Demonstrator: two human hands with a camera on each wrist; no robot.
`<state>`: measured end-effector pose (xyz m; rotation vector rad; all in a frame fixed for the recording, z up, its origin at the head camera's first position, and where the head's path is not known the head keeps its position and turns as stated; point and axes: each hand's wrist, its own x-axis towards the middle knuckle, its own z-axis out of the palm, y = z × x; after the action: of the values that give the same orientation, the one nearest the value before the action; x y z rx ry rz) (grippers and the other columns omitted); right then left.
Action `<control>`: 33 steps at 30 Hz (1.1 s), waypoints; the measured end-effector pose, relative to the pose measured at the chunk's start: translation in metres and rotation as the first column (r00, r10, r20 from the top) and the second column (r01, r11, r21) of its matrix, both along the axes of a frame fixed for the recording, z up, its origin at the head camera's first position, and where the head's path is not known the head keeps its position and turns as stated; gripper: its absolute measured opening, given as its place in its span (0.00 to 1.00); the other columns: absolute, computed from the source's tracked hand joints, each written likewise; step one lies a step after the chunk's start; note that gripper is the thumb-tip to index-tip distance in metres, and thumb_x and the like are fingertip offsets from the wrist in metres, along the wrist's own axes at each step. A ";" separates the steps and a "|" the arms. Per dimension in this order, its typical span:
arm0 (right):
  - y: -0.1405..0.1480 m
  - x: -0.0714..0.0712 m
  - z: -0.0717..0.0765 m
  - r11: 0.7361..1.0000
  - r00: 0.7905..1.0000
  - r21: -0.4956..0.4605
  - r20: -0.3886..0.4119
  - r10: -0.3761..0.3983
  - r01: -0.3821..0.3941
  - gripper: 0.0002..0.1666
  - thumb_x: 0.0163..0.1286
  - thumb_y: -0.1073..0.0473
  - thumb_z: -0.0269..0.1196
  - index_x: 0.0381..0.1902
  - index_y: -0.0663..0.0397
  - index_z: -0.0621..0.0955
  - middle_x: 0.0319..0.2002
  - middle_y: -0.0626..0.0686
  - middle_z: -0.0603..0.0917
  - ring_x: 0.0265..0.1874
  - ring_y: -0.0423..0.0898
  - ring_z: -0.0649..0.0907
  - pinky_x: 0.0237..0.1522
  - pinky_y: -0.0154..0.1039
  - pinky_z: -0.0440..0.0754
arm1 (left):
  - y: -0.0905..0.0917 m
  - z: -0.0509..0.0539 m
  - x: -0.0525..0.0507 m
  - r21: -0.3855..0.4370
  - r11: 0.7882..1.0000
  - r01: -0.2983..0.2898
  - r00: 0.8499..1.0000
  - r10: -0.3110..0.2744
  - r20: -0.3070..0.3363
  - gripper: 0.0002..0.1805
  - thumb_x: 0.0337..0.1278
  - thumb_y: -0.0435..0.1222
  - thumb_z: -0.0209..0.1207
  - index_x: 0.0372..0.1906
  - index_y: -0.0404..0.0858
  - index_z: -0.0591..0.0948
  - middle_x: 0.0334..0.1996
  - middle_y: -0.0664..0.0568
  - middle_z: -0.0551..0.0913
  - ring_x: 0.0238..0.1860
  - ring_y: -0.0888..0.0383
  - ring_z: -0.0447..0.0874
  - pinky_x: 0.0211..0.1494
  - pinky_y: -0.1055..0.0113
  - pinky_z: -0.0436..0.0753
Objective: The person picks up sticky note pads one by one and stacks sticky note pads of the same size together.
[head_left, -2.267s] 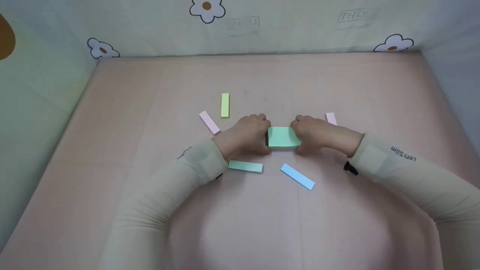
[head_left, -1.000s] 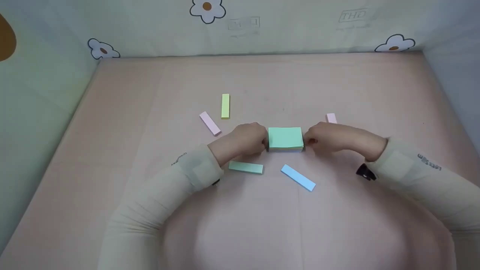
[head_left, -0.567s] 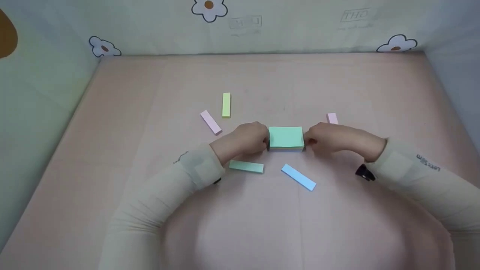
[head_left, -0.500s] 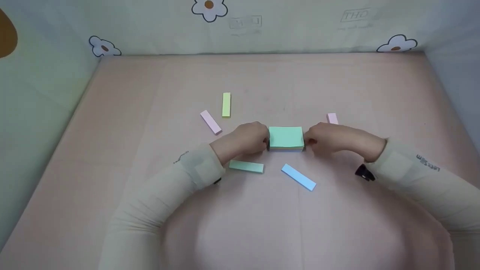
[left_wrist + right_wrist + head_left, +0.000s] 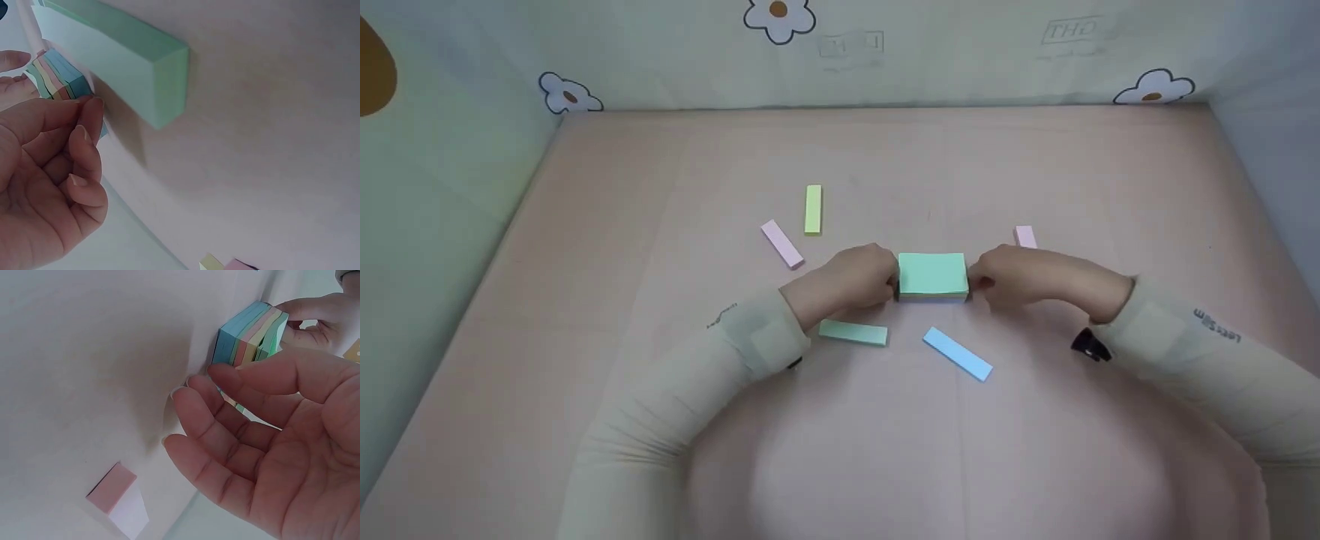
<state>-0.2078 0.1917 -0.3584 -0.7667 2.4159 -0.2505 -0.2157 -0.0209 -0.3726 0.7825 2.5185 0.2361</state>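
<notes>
A stack of sticky-note pads (image 5: 933, 274), mint green on top with several pastel layers below, lies on the pink surface in the head view. At its left end my left hand (image 5: 851, 276) has curled fingers, thumb and index tips together against the layers. My right hand (image 5: 1012, 274) mirrors this at the right end, fingers bent and thumb and index tips meeting by the lower blue layer (image 5: 223, 346). Exact fingertip contact is partly hidden. Close by the left wrist sits a narrow green pad (image 5: 853, 333); a narrow blue pad (image 5: 958, 354) lies in front of the stack.
Beyond the left hand are a narrow pink pad (image 5: 782, 244) and a yellow-green one (image 5: 813, 210). Another pink pad (image 5: 1025, 236) is partly covered by the right hand. Fabric walls with flower prints (image 5: 778, 15) bound the pink surface (image 5: 705, 165) at the back and sides.
From about two seconds ago, both hands moved from gripping around the stack to its ends, the right one shifting outward, uncovering the stack's top. Over the last second they stay nearly still.
</notes>
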 end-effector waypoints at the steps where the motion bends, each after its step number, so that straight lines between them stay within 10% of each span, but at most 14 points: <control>1: 0.000 0.000 0.000 1.000 1.000 0.002 0.002 -0.004 0.004 0.17 0.58 0.73 0.52 0.44 0.63 0.80 0.31 0.53 0.78 0.31 0.48 0.72 0.36 0.41 0.71 | 0.000 0.000 0.000 -0.002 1.000 0.005 1.000 -0.005 -0.003 0.10 0.57 0.30 0.53 0.38 0.35 0.83 0.31 0.49 0.82 0.28 0.57 0.68 0.31 0.69 0.67; 25: 0.010 -0.003 0.007 1.000 0.999 -0.004 0.033 -0.025 0.025 0.14 0.61 0.71 0.51 0.42 0.63 0.79 0.32 0.55 0.77 0.30 0.48 0.72 0.34 0.40 0.71 | -0.008 0.003 -0.002 0.007 1.000 -0.003 1.000 0.003 0.015 0.12 0.59 0.30 0.49 0.39 0.36 0.83 0.32 0.48 0.81 0.29 0.57 0.70 0.32 0.69 0.69; 33: 0.048 -0.004 0.030 0.988 0.989 -0.045 0.024 -0.146 0.147 0.17 0.62 0.67 0.55 0.49 0.64 0.78 0.39 0.57 0.80 0.37 0.50 0.76 0.38 0.44 0.76 | -0.065 0.019 -0.019 0.057 0.969 -0.241 0.969 0.244 -0.047 0.15 0.59 0.33 0.51 0.50 0.35 0.78 0.45 0.44 0.80 0.41 0.52 0.77 0.46 0.60 0.76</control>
<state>-0.2115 0.2400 -0.3282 -0.6039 2.4575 -0.3723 -0.2344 -0.0862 -0.3531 0.5026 2.6673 0.3670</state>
